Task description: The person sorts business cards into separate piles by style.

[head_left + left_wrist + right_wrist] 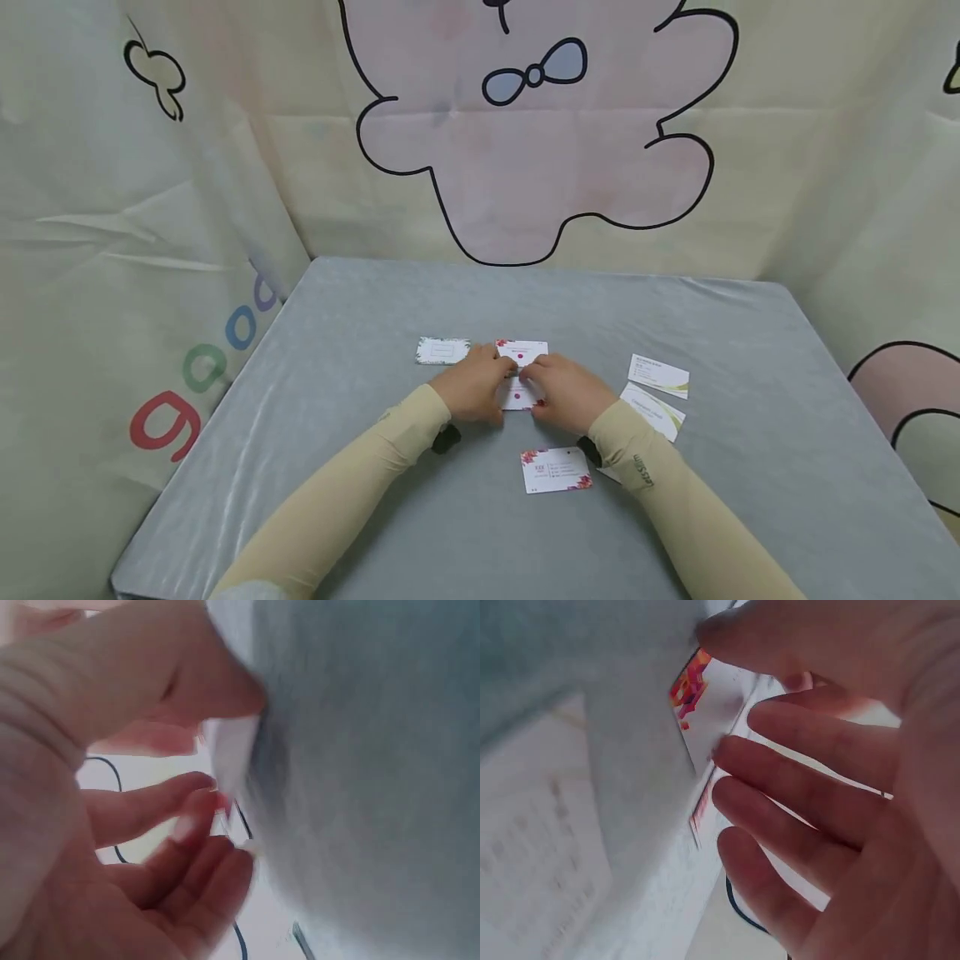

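Note:
A white business card (pixel 517 395) with a red dot and patterned corners lies flat between the two hands. My left hand (pixel 472 383) holds its left side, thumb at the near corner and index finger toward the far edge. From the right, my right hand (pixel 567 392) holds the same card, thumb at the near edge and fingertips along the far one; its orange-red corner (pixel 690 686) shows in the right wrist view. A similar red-dotted card (pixel 522 350) lies just behind it. Left of that is a card with a green leafy border (pixel 442 351), near the left fingertips.
Nearer the body lies a card with red corners (pixel 557 472). Two cards with yellow-green stripes, the farther one (pixel 660 374) and the nearer one (pixel 652 410), lie to the right, the latter partly behind the right sleeve. A grey cloth (pixel 360 325) covers the table.

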The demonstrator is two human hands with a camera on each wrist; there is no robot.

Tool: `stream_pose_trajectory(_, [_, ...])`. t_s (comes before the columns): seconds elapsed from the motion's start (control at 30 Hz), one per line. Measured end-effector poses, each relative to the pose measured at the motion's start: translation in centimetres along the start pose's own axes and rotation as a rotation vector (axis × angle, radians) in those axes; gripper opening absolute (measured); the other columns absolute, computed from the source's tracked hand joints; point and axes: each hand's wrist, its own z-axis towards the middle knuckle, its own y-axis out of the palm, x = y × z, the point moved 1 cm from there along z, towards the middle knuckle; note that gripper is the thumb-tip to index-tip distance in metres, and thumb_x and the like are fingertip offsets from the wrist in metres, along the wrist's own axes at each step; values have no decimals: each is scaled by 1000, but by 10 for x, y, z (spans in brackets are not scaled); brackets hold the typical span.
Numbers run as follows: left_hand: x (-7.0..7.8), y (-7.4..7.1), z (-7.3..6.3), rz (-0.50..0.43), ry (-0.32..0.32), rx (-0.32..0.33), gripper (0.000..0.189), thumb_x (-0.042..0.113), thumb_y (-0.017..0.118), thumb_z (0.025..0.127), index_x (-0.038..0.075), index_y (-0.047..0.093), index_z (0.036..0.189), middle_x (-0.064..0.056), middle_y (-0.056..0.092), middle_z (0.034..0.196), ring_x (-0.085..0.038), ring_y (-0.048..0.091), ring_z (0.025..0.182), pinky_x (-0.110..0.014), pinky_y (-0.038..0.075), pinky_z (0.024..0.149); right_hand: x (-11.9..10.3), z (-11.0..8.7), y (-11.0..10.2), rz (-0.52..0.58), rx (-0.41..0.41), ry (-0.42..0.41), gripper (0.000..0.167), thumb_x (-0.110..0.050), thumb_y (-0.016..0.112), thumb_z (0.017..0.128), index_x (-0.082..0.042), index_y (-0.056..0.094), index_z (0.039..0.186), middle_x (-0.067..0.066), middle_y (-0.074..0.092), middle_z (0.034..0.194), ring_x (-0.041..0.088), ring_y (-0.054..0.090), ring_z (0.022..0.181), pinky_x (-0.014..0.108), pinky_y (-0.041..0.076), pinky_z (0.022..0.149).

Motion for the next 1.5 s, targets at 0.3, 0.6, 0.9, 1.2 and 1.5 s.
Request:
stream_pose_trajectory(0.3, [-21, -13, 47, -8, -18, 4, 65, 21, 87, 91, 14, 63, 151, -12, 54, 142, -29, 47, 128, -40, 51, 108, 36, 35, -11, 9, -27, 110, 52, -14, 84, 89, 2, 68, 136, 18, 71, 130, 36, 68, 122, 49, 54, 108])
stream_pose_trajectory(0.6, [-25, -13, 63, -55, -34, -52, 64, 21, 82, 94, 12, 60, 153, -15, 56, 144, -31, 53, 129, -42, 52, 105, 45, 47, -9, 39, -81, 105, 52, -13, 84, 86, 3, 71, 133, 20, 70, 128, 34, 68, 114, 49, 56, 104])
stream_pose_trajectory(0.9, [-23, -8, 58, -31, -47, -6, 62, 23, 83, 94, 11, 62, 151, -14, 58, 141, -29, 53, 126, -41, 52, 106, 46, 44, -6, 27, -64, 99, 50, -15, 83, 89, 3, 71, 134, 21, 68, 132, 37, 67, 121, 50, 54, 109])
stream_pose_trajectory(1.2, [6, 16, -22, 8, 115, 131, 74, 44, 82, 95, 3, 57, 152, -12, 61, 132, -26, 57, 122, -36, 54, 105, 9, -39, -5, 3, 54, 64, 58, -22, 85, 92, 2, 66, 141, 20, 67, 142, 41, 63, 134, 54, 52, 113])
stream_pose_trajectory(1.5, [59, 52, -80, 58, 219, 145, 73, 60, 88, 85, 11, 66, 134, 1, 60, 114, -12, 53, 102, -20, 51, 87, -30, -120, 16, -45, 209, -71, 54, -21, 91, 82, -7, 72, 131, 3, 73, 129, 21, 69, 116, 44, 59, 95])
